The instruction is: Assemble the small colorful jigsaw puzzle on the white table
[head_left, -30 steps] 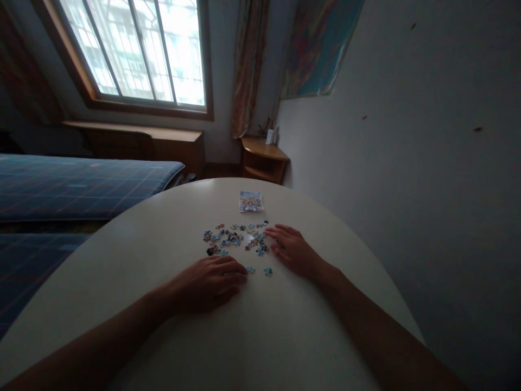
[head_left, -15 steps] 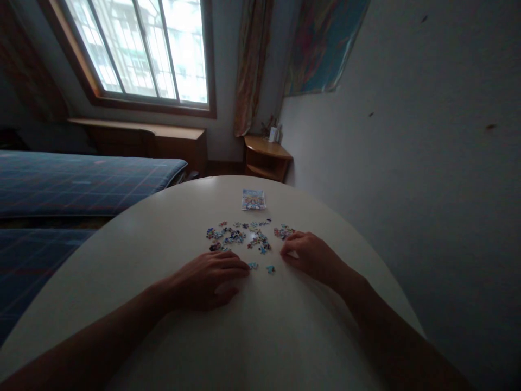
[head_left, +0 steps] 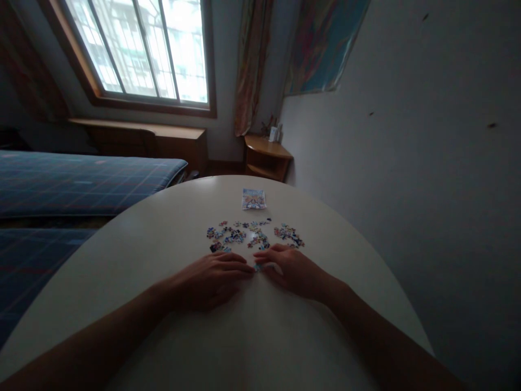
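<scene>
Light-blue jigsaw puzzle pieces (head_left: 257, 267) lie on the white table in front of me, partly hidden by my fingertips. My left hand (head_left: 215, 276) rests low on the table, its fingers stretched out and their tips against the pieces' left side. From the right, my right hand (head_left: 290, 270) bends its thumb and fingers round the same spot in a pinch. Just beyond are loose piles of pieces: a left pile (head_left: 234, 235), a middle pile (head_left: 259, 238) and a right pile (head_left: 288, 233).
Behind the piles lies a small printed picture sheet (head_left: 253, 199) on the round white table (head_left: 171, 217). A bed with a blue plaid mattress (head_left: 81, 182) stands at the left. The wall (head_left: 386, 179) runs along the right, and a wooden corner shelf (head_left: 266, 149) stands behind the table.
My right hand has moved left, from beside the right pile to the blue pieces at my left fingertips. The separate blue piece on the right no longer shows there. My left hand has shifted slightly right.
</scene>
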### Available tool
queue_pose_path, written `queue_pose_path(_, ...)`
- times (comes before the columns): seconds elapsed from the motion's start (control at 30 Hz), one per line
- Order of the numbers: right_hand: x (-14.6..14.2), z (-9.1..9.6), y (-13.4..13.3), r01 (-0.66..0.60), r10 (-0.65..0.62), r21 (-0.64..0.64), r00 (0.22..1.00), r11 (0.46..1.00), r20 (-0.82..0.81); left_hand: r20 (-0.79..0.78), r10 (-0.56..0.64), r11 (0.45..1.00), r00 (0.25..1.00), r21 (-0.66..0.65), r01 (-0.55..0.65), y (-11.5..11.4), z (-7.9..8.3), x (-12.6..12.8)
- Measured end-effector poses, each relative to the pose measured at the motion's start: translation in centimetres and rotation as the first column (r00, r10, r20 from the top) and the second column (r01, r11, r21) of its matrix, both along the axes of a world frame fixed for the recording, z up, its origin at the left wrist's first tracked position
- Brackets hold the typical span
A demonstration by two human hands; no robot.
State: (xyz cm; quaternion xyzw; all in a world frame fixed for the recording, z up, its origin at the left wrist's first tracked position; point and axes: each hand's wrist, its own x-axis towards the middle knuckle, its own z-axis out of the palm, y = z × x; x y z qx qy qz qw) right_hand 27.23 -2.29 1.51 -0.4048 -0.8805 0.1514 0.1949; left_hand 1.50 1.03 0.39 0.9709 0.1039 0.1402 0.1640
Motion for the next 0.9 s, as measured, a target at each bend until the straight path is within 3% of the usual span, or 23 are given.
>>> queue_pose_path(0.13,-0.1,0.0,-0.1,-0.021,0.021,0.001,1.0,1.0,-0.02,0.038,0.009,1.0,0.999,0.003,-0.009,0.1,-0.2,0.0)
queue_pose_path(0.3,0.4,0.1,0.0,-0.051,0.05,0.046,0.999,0.998,0.014,0.07,0.123,0.992,0.99,0.015,-0.125,0.2,-0.9,0.2)
queue_pose_path(0.53,0.8,0.5,-0.2,-0.185,0.181,0.064,0.982,0.981,0.058,-0.039,0.091,0.994,0.995,0.066,-0.088,-0.3,-0.6,0.6)
queue_pose_path(0.67,1.1,0.6,0.2,-0.14,0.138,0.03,0.989,0.99,0.06,-0.048,0.116,0.986,0.992,0.123,-0.109,-0.3,-0.2,0.6)
queue_pose_path(0.9,1.6,0.2,0.8,-0.035,0.033,0.048,0.998,0.998,0.053,0.024,0.05,0.996,0.998,0.067,-0.051,0.1,-0.1,0.6)
